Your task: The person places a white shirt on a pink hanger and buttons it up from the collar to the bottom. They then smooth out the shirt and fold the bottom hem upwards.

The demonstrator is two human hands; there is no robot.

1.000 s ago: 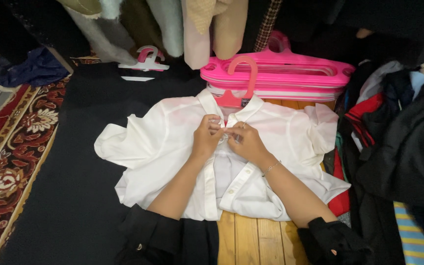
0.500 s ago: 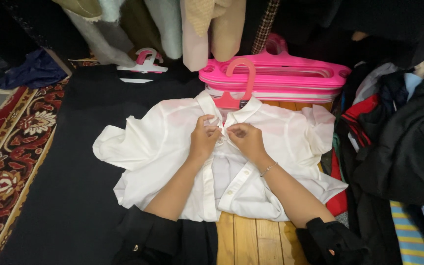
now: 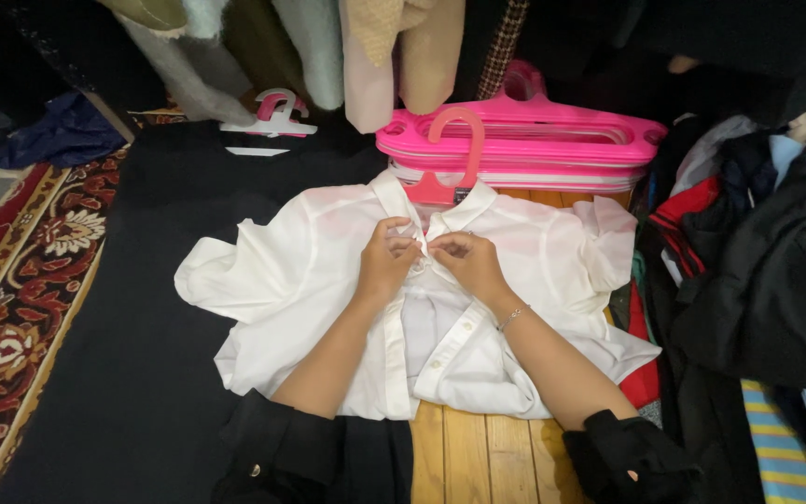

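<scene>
A white short-sleeved shirt [image 3: 291,280] lies spread flat, front up, on a wooden board [image 3: 478,457], with a pink hanger [image 3: 450,168] inside its collar. My left hand [image 3: 386,261] and my right hand [image 3: 466,263] meet at the top of the button placket just below the collar. Both hands pinch the shirt's front edges there, fingertips close together. The lower part of the placket lies apart. A thin bracelet sits on my right wrist.
A stack of pink hangers [image 3: 534,140] lies behind the shirt. Hanging garments [image 3: 375,47] fill the back. A patterned red rug [image 3: 20,289] is at left beside a black cloth [image 3: 132,373]. Piled dark and coloured clothes [image 3: 757,280] crowd the right side.
The view has shifted slightly. Both hands stay at the collar area, their fingers working a little closer together on the placket.
</scene>
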